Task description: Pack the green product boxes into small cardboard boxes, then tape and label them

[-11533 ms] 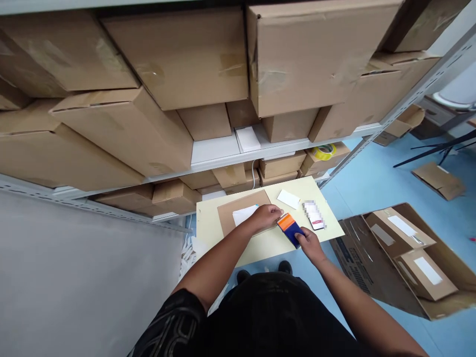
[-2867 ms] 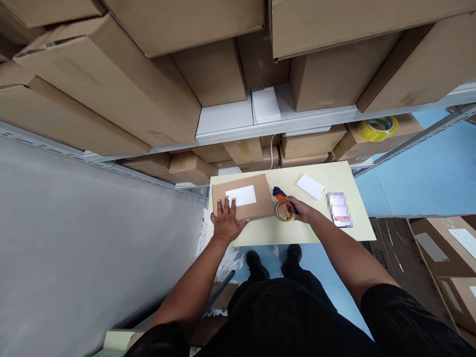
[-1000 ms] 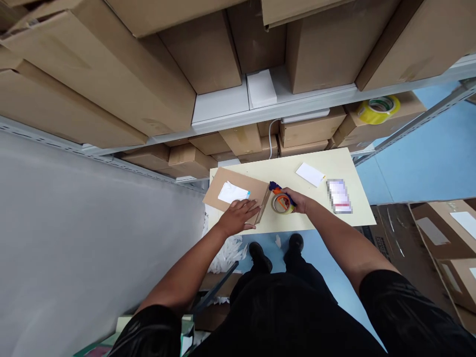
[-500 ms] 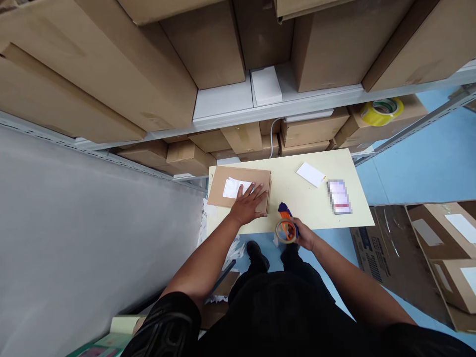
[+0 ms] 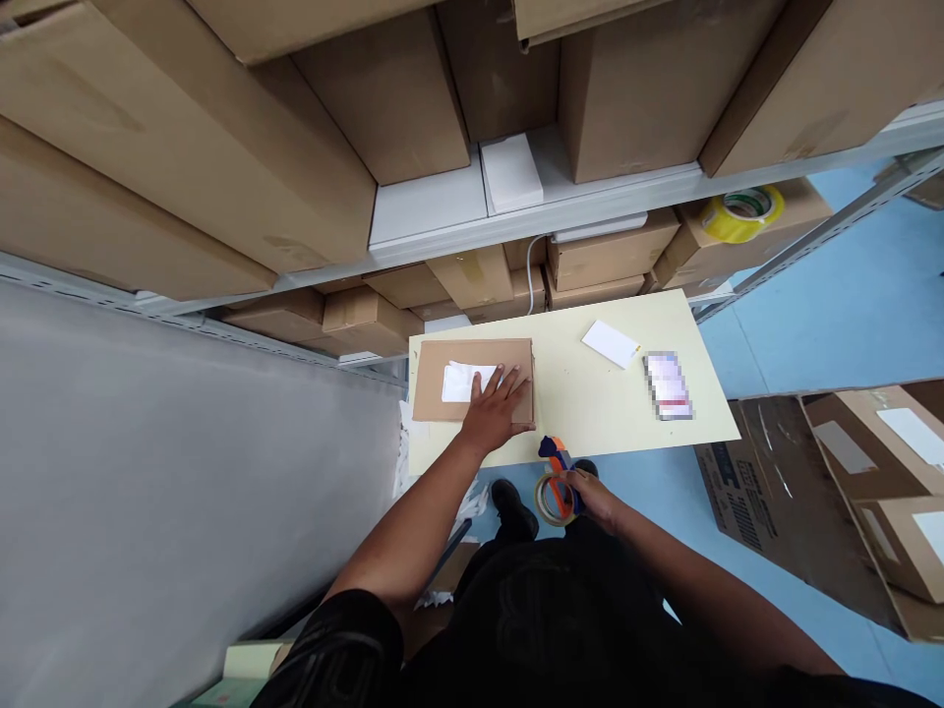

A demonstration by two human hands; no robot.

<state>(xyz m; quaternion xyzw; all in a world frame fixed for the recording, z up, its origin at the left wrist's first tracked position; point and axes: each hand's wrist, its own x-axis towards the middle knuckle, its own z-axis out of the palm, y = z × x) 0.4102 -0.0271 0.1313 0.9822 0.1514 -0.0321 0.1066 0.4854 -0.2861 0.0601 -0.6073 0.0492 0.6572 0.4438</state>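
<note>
The fingers of the left hand point(image 5: 491, 420) are spread out on the brown box point(image 5: 432, 385). The tape cutter point(image 5: 561, 460) is gripped in the right hand point(image 5: 594, 499); some fingers are hidden there. The box should be pressed evenly so it can't slide, with the cutter's tip held clear of skin. Under the left fingers, the box is found mostly toward nine o'clock; from the right hand, about ten.

the left hand point(image 5: 493, 413) covered part of the label point(image 5: 456, 383) and box point(image 5: 429, 393). the right hand point(image 5: 596, 498) hid some of the tape dispenser point(image 5: 559, 479). the phone point(image 5: 668, 383) was blurred past reading. the view's top edge cropped the upper cartons point(image 5: 295, 25); its right edge, the big carton point(image 5: 800, 511).
</note>
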